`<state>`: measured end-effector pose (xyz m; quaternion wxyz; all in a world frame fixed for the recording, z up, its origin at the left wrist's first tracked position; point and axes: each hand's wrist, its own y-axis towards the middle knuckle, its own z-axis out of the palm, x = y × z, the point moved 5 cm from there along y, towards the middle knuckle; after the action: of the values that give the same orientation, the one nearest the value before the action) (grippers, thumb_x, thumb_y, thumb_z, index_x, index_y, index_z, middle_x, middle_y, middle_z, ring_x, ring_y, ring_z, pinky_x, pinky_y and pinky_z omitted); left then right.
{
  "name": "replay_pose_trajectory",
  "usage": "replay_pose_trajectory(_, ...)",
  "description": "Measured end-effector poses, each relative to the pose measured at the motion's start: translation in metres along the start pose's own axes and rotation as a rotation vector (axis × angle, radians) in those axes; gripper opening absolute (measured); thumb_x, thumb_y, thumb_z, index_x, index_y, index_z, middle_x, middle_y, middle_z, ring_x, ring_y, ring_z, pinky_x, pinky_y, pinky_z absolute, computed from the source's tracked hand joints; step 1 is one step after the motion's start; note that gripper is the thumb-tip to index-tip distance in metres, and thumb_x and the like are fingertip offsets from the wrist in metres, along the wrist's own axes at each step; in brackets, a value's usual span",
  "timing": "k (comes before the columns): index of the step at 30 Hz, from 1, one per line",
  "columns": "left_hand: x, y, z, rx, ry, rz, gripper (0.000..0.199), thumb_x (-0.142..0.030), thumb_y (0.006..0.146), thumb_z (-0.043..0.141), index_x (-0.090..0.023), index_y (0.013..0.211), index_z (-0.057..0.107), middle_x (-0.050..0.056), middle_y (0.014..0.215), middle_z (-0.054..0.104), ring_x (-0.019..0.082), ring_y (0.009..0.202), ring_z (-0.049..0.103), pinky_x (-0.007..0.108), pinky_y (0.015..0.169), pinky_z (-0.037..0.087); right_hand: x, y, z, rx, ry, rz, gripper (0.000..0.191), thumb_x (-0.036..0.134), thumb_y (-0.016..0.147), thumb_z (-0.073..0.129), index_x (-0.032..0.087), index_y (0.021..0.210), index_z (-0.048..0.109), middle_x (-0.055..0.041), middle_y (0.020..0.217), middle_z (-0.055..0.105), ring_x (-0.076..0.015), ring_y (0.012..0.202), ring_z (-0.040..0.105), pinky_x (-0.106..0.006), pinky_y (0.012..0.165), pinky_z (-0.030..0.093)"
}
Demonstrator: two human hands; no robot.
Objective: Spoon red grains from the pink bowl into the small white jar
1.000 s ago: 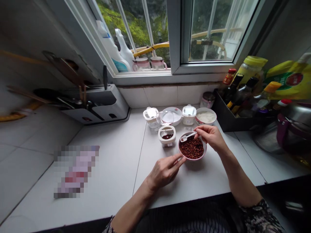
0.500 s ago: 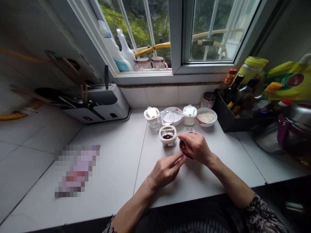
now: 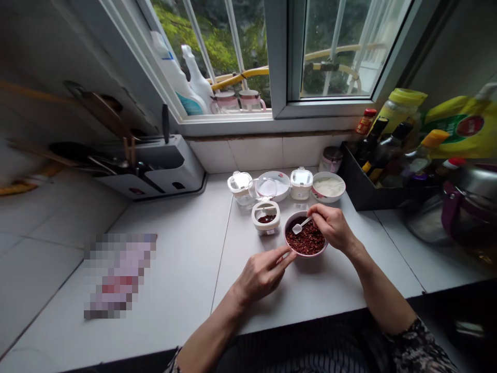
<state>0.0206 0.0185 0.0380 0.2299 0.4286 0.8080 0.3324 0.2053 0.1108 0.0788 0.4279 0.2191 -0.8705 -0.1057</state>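
A small white spoon (image 3: 297, 228) is pinched in my right hand (image 3: 332, 226), its head over a bowl (image 3: 286, 245) of dark red dried flakes, perhaps crushed chili. My left hand (image 3: 264, 274) holds the bowl's near left edge with its outstretched fingertips; its thumb is hidden. Left of the bowl stands a small clear seasoning jar (image 3: 266, 219) with a white rim, its lid raised and some of the same red flakes inside. Behind are two white-lidded jars, the left jar (image 3: 240, 186) and the right jar (image 3: 301, 182).
A shallow dish (image 3: 280, 195) with white contents and a bowl (image 3: 328, 197) of white granules sit behind. A dark-lidded jar (image 3: 331, 159) stands by a black bottle rack (image 3: 373, 194). At left are a utensil holder (image 3: 171, 181) and a blurred packet (image 3: 122, 274).
My right hand has moved right, taking the spoon from the seasoning jar to above the bowl of flakes. My left hand stays at the bowl's edge.
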Motion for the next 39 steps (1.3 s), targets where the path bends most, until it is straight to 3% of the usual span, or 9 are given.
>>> replay_pose_trajectory(11,0.000,-0.001,0.000,0.005,0.002,-0.006,0.041,-0.005,0.094,0.045,-0.016,0.132,0.056,0.013,0.110,0.070,0.014,0.082,0.071,0.023,0.069,0.060,-0.001,-0.001,0.012,0.099,0.195,0.100,0.018,0.017,0.083,0.045,0.020,0.078,0.063,0.0028,0.058,0.060,-0.0127,0.056,0.055,-0.024,0.058,0.042)
replay_pose_trajectory(20,0.000,0.000,0.000,-0.007,0.003,-0.001,0.036,-0.004,0.093,0.045,-0.014,0.124,0.060,0.013,0.108,0.070,0.014,0.081,0.070,0.023,0.067,0.060,-0.007,0.000,0.007,0.032,0.248,0.152,0.018,0.021,0.085,0.047,0.019,0.077,0.063,0.0026,0.057,0.060,-0.0132,0.054,0.056,-0.024,0.056,0.043)
replay_pose_trajectory(27,0.000,-0.001,0.000,-0.007,-0.004,-0.006,0.041,-0.004,0.093,0.045,-0.016,0.131,0.057,0.013,0.110,0.070,0.014,0.082,0.071,0.023,0.068,0.060,-0.002,-0.002,0.014,0.093,0.251,0.138,0.019,0.017,0.082,0.046,0.019,0.078,0.064,0.0034,0.056,0.059,-0.0117,0.052,0.053,-0.023,0.053,0.041)
replay_pose_trajectory(39,0.000,-0.001,0.000,0.009,-0.007,-0.009,0.040,-0.005,0.093,0.045,-0.016,0.130,0.057,0.013,0.109,0.070,0.014,0.083,0.071,0.023,0.070,0.060,-0.009,0.001,0.009,0.045,0.422,0.296,0.017,0.028,0.077,0.051,0.018,0.072,0.064,0.0024,0.053,0.058,-0.0097,0.044,0.045,-0.022,0.044,0.036)
